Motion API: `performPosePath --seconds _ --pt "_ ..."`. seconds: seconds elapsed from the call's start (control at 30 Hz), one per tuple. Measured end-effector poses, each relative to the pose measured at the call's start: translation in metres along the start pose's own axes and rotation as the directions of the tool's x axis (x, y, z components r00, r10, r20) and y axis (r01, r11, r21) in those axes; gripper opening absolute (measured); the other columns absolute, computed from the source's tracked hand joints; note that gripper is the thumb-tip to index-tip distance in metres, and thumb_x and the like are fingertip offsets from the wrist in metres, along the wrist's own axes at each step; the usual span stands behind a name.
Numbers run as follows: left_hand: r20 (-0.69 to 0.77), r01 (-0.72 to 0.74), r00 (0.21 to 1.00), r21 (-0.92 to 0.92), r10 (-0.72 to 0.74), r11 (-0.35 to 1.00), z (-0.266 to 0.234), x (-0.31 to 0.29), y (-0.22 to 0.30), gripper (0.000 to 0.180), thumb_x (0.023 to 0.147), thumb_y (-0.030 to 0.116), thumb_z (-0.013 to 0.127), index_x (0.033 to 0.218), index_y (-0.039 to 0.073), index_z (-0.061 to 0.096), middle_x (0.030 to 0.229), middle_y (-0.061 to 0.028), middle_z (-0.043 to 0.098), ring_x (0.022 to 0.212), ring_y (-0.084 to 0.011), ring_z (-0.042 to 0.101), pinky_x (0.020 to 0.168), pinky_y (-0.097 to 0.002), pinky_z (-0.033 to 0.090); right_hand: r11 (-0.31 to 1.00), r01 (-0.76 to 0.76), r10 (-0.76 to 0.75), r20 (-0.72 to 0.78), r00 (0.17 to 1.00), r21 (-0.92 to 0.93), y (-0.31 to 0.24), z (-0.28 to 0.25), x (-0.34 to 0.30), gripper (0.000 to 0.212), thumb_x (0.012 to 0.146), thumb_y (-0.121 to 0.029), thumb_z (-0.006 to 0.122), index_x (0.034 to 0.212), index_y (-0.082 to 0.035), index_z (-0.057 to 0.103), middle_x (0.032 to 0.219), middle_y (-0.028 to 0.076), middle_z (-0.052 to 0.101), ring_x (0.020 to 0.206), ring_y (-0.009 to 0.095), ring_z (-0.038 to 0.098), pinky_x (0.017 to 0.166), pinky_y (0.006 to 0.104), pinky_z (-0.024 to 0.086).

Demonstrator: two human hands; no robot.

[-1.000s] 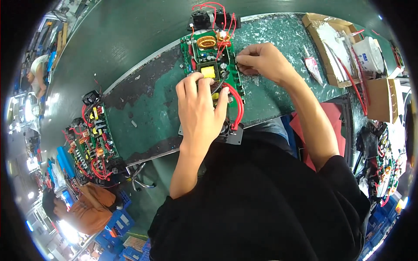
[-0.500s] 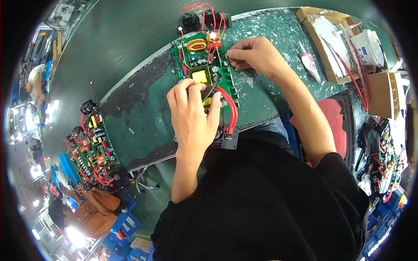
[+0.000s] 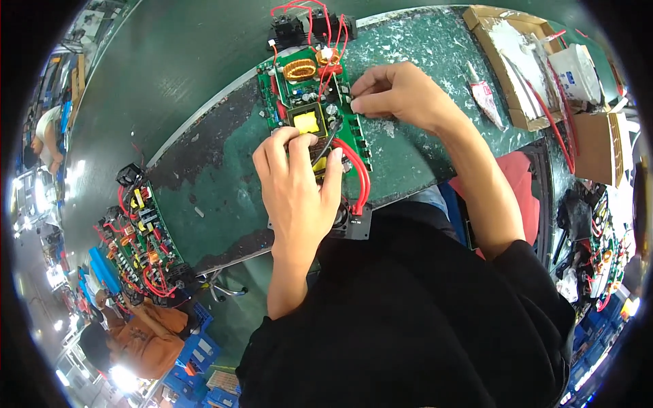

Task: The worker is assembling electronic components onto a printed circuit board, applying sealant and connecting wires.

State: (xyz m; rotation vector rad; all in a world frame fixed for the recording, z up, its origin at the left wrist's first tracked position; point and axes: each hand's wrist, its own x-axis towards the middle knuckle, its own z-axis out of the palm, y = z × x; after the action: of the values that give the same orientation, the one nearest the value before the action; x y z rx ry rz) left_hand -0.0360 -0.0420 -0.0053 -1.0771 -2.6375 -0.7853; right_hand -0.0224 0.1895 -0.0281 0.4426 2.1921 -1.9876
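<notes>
A green circuit board [image 3: 351, 126] lies lengthwise on the bench, crowded with parts. It carries a copper-wound coil [image 3: 299, 69], a yellow-topped transformer [image 3: 306, 122] and thick red wires [image 3: 362, 173]. My left hand [image 3: 294, 187] rests on the board's near half, fingers curled over parts beside the transformer and thumb by the red wires. At the board's right edge, my right hand [image 3: 401, 98] has thumb and fingers drawn together by a row of small upright black components; whatever is between the fingertips is too small to make out. A black fan plate [image 3: 357, 224] sits at the near end.
At the right lie a white-and-red tube [image 3: 484, 102] and a cardboard tray [image 3: 517, 75] smeared with white paste, beside a white tub [image 3: 575, 73]. More wired boards [image 3: 143, 238] stand on the left. A person in an orange shirt [image 3: 146, 340] sits at lower left.
The board has shifted slightly left, with my left hand still on it. My right fingers have changed pose at the board's edge, the lower fingertip now touching near the black components.
</notes>
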Motion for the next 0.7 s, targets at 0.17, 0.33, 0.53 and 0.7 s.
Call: performPosePath --seconds 0.17,0.33,0.53,0.7 --pt "0.002 -0.002 1.000 -0.010 0.002 1.000 0.000 0.001 0.000 0.030 0.087 0.020 0.075 0.105 0.001 0.060 0.116 -0.0150 0.054 0.110 -0.0362 0.051 0.092 -0.0465 0.045 0.999 0.051 -0.051 -0.064 0.997 -0.001 0.000 0.007 0.001 0.027 0.078 -0.012 0.084 0.095 0.006 0.073 0.078 0.007 0.071 0.069 0.013 0.066 0.064 0.0270 0.053" --pt "0.002 -0.008 1.000 -0.003 0.008 1.000 -0.001 0.001 0.002 0.030 0.087 0.020 0.075 0.105 0.001 0.060 0.117 -0.0148 0.055 0.109 -0.0360 0.051 0.092 -0.0463 0.045 0.995 0.066 -0.071 -0.066 0.995 -0.076 0.008 0.003 0.004 0.031 0.077 -0.017 0.086 0.094 0.005 0.073 0.079 0.008 0.072 0.070 0.013 0.067 0.065 0.0280 0.054" --pt "0.004 -0.003 1.000 -0.006 0.003 1.000 0.000 0.000 0.000 0.030 0.088 0.021 0.074 0.106 0.001 0.061 0.117 -0.0151 0.054 0.110 -0.0361 0.050 0.092 -0.0464 0.045 0.997 0.073 -0.073 0.009 0.997 -0.004 0.009 0.003 -0.006 0.031 0.074 -0.016 0.088 0.092 0.004 0.073 0.078 0.009 0.072 0.071 0.012 0.067 0.066 0.0271 0.054" --pt "0.008 -0.010 1.000 0.000 0.010 1.000 0.000 0.001 0.001 0.030 0.088 0.021 0.074 0.106 0.001 0.061 0.117 -0.0155 0.054 0.111 -0.0362 0.050 0.093 -0.0469 0.045 0.985 -0.013 0.014 0.009 1.000 -0.169 -0.001 0.005 -0.007 0.031 0.077 -0.014 0.086 0.100 0.001 0.072 0.086 0.003 0.071 0.078 0.010 0.063 0.068 0.0262 0.049"
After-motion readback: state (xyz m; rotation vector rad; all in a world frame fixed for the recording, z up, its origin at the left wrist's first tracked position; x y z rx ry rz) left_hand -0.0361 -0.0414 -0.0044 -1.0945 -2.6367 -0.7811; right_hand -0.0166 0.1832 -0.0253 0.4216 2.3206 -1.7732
